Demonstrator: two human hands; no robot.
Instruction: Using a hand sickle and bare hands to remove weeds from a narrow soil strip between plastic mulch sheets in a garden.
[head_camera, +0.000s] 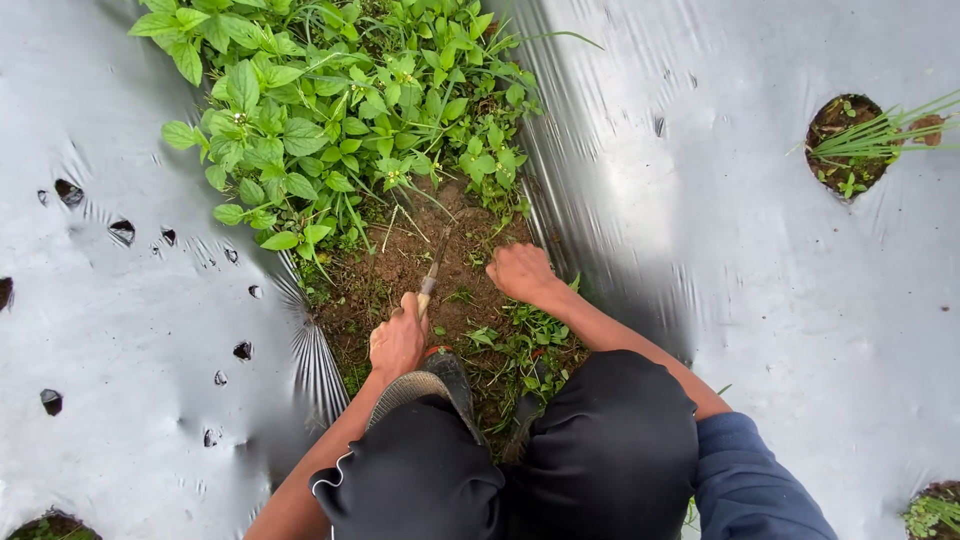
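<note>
**Blade in the soil between the mulch sheets**

Here, going left to right, I see silver plastic mulch sheet (120, 330) with small holes, then the furrow of bare soil (455, 265) with leafy weeds (320, 120) crowding its far end. My left hand (398, 340) is clenched around the pale handle of a small weeding knife (432, 275), whose dark blade points away from me into the dirt just short of the weeds. My right hand (520, 272) rests knuckles-up on the soil just beside the blade; I cannot tell whether its grip holds anything or is merely curled. Further right lies the other mulch sheet (760, 250), with a planting hole holding a thin-leaved seedling (870, 140).

I judge the risks plain: the blade works near the right hand's fingers, so a slip could nick them, and a wide stroke could tear either sheet's edge.
</note>
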